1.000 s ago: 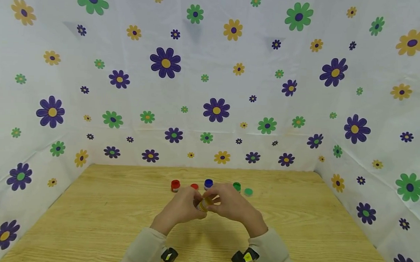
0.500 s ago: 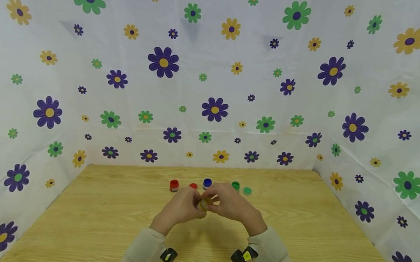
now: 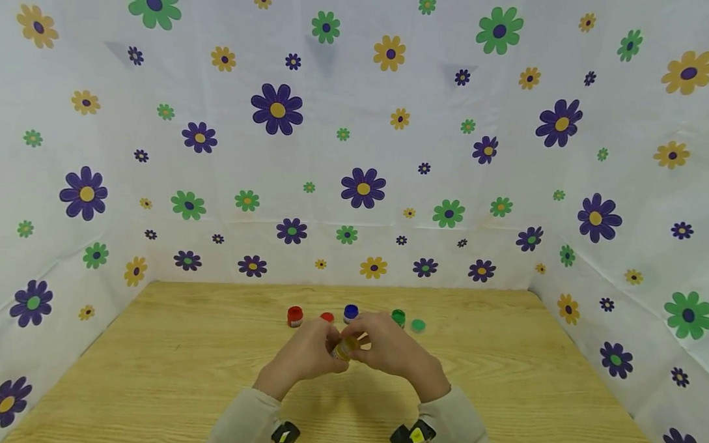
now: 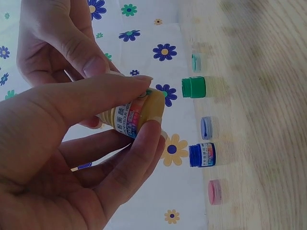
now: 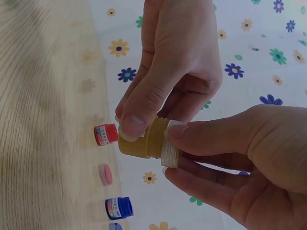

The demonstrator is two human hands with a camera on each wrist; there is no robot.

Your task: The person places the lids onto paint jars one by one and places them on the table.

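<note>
"Where's the yellow jar (image 3: 343, 350)?"

"From the head: above the table (image 3: 209, 360), between left hand (image 3: 305, 351) and right hand (image 3: 392, 345), long axis slanting."

"By the left wrist?"

"The left hand pinches its body, base (image 4: 157, 103) pointing away from the right hand."

"Right wrist?"

"There the right hand pinches the clear lid (image 5: 169, 154); axis nearly level."

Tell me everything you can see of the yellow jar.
The yellow jar looks like plastic, ochre-yellow and rounded, with a printed label and a ridged, see-through cap at its mouth. It is held tilted above the table. The left hand grips the body; the right hand pinches the cap. How tightly the cap sits can't be told.
</note>
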